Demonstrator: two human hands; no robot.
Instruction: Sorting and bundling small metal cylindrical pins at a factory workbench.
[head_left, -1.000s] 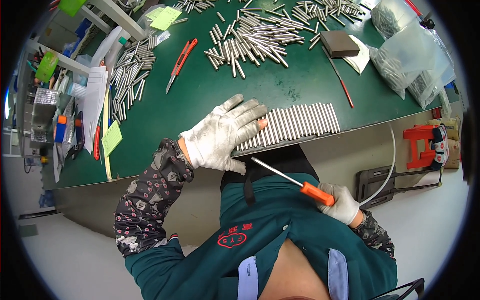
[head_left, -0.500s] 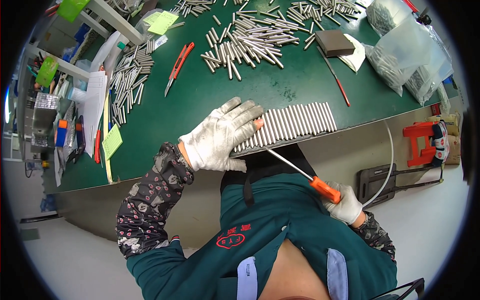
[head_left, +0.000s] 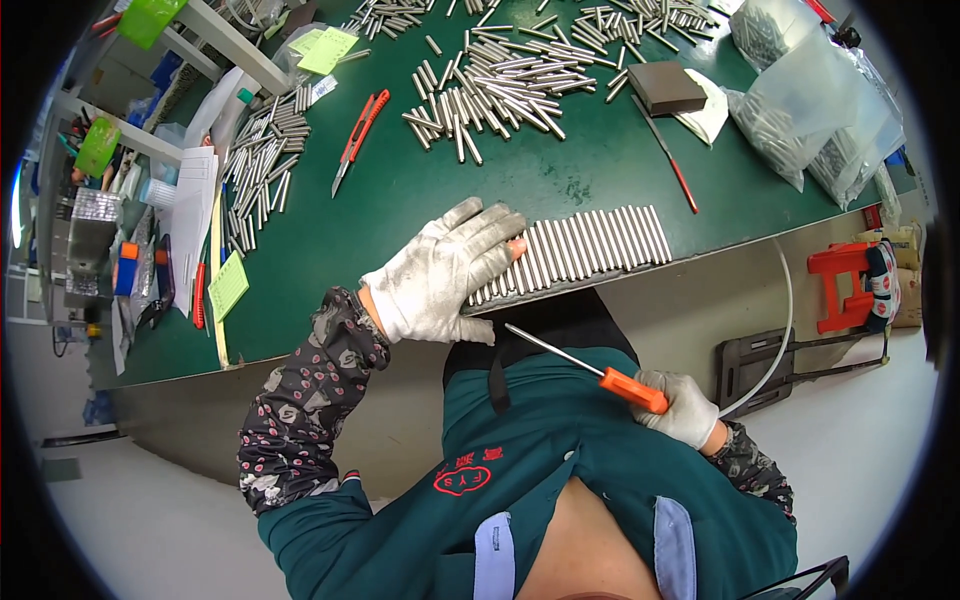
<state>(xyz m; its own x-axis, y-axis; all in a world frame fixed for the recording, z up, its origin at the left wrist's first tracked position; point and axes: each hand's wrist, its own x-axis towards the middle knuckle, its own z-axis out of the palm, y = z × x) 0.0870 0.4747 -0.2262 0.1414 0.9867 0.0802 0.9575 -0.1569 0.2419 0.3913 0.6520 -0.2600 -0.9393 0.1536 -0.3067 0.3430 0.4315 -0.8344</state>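
Right hand (head_left: 683,411) gripping screwdriver, left hand (head_left: 440,265) flat on pins

Right glove is closed around the orange handle of the screwdriver (head_left: 636,390), held in front of the torso; shaft points up-left, tip short of the bench edge, apart from the pins. Left glove is spread flat, fingers extended, covering the left end of the steel pin row (head_left: 590,245), which lines the near edge of the green bench (head_left: 300,260). Further out: red snap-off knife (head_left: 360,142) left, loose pin pile (head_left: 505,90) centre, dark block (head_left: 665,88) right.
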